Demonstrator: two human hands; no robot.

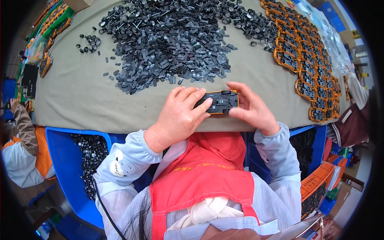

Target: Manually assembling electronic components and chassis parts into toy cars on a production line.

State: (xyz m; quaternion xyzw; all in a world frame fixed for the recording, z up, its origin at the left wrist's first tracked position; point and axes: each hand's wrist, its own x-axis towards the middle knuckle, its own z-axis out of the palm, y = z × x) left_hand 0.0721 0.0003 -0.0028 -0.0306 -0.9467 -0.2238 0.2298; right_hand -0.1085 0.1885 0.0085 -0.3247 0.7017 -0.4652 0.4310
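Note:
An orange toy car (219,102) lies upside down near the table's front edge, its black underside and wheels facing up. My left hand (185,108) grips its left end, the thumb pressed on the underside and the fingers bent over the far side. At the car's right end my right hand (253,107) curves around it, thumb and fingers parted and close to the two wheels there. Whether the right fingertips touch the car is hard to make out. Beyond my hands spreads a big heap of small black plastic pieces (172,48).
Wheel axles (248,18) lie along the heap's far side, with a small cluster (91,43) to its left. Rows of upturned orange car bodies (306,80) cover the table's right. Blue bins (64,156) stand below the front edge. Other people sit at left and right.

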